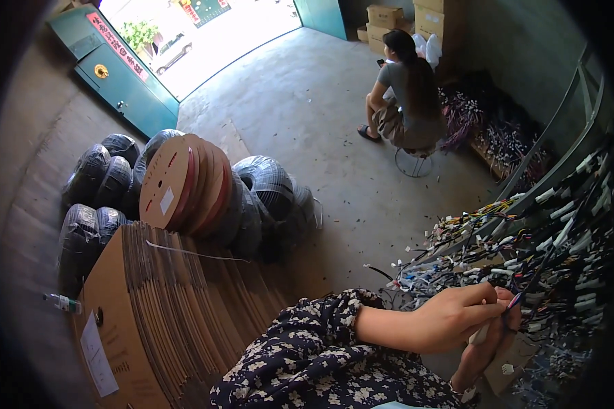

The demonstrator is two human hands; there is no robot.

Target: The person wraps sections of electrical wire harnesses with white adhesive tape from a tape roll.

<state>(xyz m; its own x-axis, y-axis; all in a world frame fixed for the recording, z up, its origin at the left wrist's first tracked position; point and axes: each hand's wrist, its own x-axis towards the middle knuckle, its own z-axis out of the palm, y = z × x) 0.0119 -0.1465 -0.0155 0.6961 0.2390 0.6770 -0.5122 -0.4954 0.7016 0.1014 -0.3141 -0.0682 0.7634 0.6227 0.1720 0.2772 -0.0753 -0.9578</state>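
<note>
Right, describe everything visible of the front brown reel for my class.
The front brown reel has a flat, round, cardboard-looking face with a small dark central hole, reddish marks and a white label. It stands on edge, face turned leftward, with similar reels behind it. Stacked cardboard stands nearer the camera; contact is unclear.

The camera sits on the worker's head, left of a side-by-side pair, looking down and forward. Very near it, low on the right, are the left hand (450, 317) and right hand (486, 353); wires (542, 255) fill the right edge close by. Its wide, rim-bent view stretches across the floor (273, 88) to the far doorway (208, 41) up top.
</note>
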